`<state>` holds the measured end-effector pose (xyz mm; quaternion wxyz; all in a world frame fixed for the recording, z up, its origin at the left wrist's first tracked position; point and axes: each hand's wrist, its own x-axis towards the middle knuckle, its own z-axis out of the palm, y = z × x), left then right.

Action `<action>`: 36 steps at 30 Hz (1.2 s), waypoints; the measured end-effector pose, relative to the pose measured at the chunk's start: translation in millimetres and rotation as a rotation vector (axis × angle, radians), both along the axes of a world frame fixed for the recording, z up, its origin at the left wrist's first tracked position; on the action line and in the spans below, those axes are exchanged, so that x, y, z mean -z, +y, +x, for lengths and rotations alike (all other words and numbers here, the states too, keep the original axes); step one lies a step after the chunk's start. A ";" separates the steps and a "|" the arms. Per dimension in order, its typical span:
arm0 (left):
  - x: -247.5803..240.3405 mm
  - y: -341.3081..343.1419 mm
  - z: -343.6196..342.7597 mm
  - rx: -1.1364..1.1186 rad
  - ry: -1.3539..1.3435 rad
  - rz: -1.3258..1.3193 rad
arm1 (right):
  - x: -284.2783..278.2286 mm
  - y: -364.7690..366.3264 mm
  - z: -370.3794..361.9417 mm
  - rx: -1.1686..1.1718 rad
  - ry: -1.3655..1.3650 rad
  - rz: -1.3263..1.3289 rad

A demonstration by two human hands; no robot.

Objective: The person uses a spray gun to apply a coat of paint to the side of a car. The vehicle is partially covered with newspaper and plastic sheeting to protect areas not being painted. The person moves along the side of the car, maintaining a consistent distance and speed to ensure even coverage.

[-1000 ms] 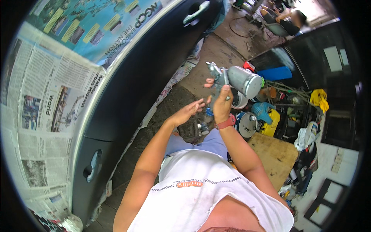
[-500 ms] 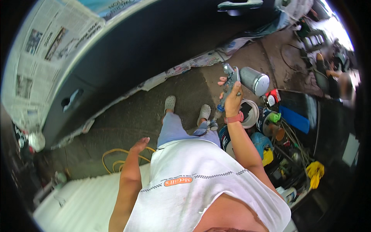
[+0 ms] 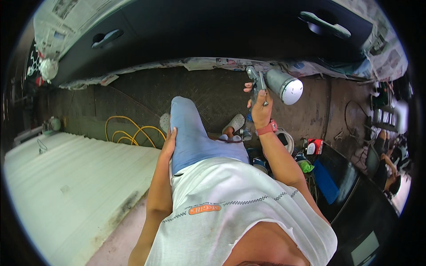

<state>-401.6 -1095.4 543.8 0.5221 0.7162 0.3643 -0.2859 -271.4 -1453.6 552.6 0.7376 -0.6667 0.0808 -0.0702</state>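
Note:
My right hand [image 3: 262, 108] is wrapped round the grip of a metal spray gun [image 3: 261, 82], with a red watch on the wrist. A silver cylindrical paint cup [image 3: 284, 86] is attached to the gun's right side, its pale end facing me. The gun is held a little short of the dark car side panel [image 3: 213, 33], apart from it. My left hand [image 3: 169, 142] lies against the side of my left thigh, fingers stretched out and nothing visible in it; part of it is hidden by the leg.
Newspaper masking [image 3: 66, 20] covers the car's far left; two door handles stick out of the panel. Yellow hose [image 3: 133, 133] coils on the floor beside a white corrugated sheet [image 3: 75, 177]. At right are a white bucket [image 3: 287, 142], a red box [image 3: 313, 146] and a blue board [image 3: 326, 181]. Another person sits far right.
My view has turned, so the car panel now runs across the top. My left leg has stepped forward, and my left hand has come onto the thigh. The spray gun stays in my right hand.

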 end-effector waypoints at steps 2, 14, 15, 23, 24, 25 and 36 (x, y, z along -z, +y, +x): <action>13.2 5.4 -9.9 0.071 -0.010 0.109 | 0.1 4.1 4.3 -0.088 -0.028 -0.041; 77.1 26.0 -137.5 0.109 0.154 0.209 | 52.3 116.7 21.2 -0.309 0.036 -0.067; 84.9 26.9 -145.1 0.215 0.232 0.234 | 52.1 134.1 21.5 -0.290 0.058 -0.058; 167.1 -22.5 -140.3 0.751 0.696 -0.020 | 128.8 250.0 21.7 -0.098 0.309 -0.017; 192.4 -17.9 -143.2 0.765 0.726 -0.009 | 142.2 264.4 24.0 -0.081 0.327 -0.006; 212.4 -13.5 -149.7 0.789 0.761 -0.007 | 158.1 280.0 28.2 -0.056 0.355 -0.002; 292.0 -33.7 -184.1 0.522 0.711 0.100 | 333.8 379.8 79.9 -0.094 0.452 0.075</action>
